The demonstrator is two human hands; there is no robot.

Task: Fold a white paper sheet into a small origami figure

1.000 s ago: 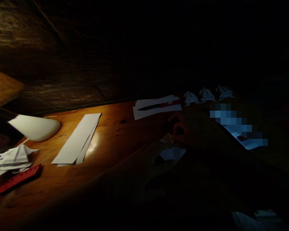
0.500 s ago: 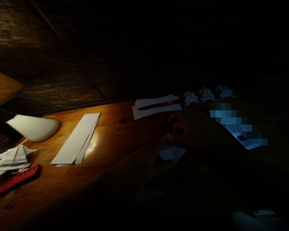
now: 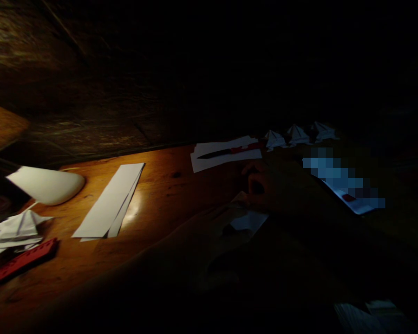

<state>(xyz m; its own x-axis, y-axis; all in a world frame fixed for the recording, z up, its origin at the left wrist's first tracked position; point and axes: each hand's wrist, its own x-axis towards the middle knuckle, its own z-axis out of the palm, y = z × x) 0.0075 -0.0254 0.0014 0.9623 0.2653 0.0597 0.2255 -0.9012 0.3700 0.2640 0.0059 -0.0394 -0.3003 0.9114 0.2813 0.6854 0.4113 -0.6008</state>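
In dim light, a small piece of white paper (image 3: pixel 250 222) lies between my two hands. My left hand (image 3: pixel 214 229) is over its left side, with the fingers closed on it and mostly in shadow. My right hand (image 3: pixel 264 190) has curled fingers pinching the paper's upper corner. Beyond the right hand, a knife (image 3: pixel 218 153) with a dark blade and red handle rests on several white paper sheets (image 3: pixel 200 163). Three folded paper figures (image 3: pixel 298 135) stand in a row just right of the knife.
Long white paper strips (image 3: pixel 106 204) lie left of my hands. Farther left are a white lamp-like object (image 3: pixel 50 185), crumpled or folded paper (image 3: pixel 17 229) and a red toothed piece (image 3: pixel 24 262). A lit phone (image 3: pixel 348 197) is at the right; more paper (image 3: pixel 369 317) sits lower right.
Both hands stay on the paper with barely any movement; the right fingers shift very slightly. The whole view moves a little; nothing else visibly differs.
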